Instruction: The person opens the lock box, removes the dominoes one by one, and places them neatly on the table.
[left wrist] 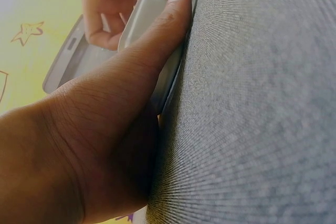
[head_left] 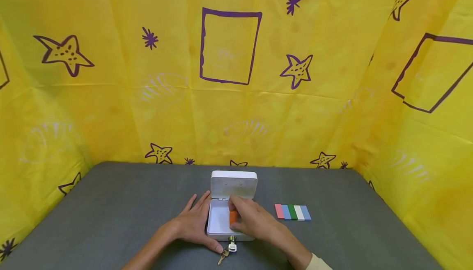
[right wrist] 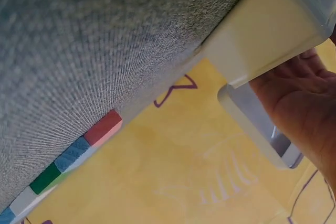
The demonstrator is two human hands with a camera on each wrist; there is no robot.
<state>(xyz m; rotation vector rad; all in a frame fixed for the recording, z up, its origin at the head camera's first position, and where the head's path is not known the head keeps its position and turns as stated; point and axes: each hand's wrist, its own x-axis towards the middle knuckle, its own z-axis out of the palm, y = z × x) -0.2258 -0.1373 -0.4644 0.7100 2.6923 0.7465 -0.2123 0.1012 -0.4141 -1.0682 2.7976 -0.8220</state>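
Note:
A small white metal box [head_left: 219, 236] stands on the table with its lid [head_left: 234, 185] raised. My left hand [head_left: 193, 225] rests against the box's left side, fingers extended toward the back and thumb along the front wall. Inside the box, my right hand [head_left: 256, 219] pinches an orange block [head_left: 233, 216] between thumb and fingers; the hand covers part of the block and the box's right half. In the right wrist view, the right hand [right wrist: 302, 95] reaches over the box wall [right wrist: 268, 30], its fingertips hidden. Keys [head_left: 232, 245] hang at the front lock, near the left thumb.
To the right of the box lies a side-by-side row of several flat blocks: pink [head_left: 279, 211], blue [head_left: 286, 212], green [head_left: 292, 212], white [head_left: 299, 213] and another blue [head_left: 305, 212]. A yellow patterned cloth [head_left: 233, 118] surrounds the grey table [head_left: 148, 196] at the back and sides.

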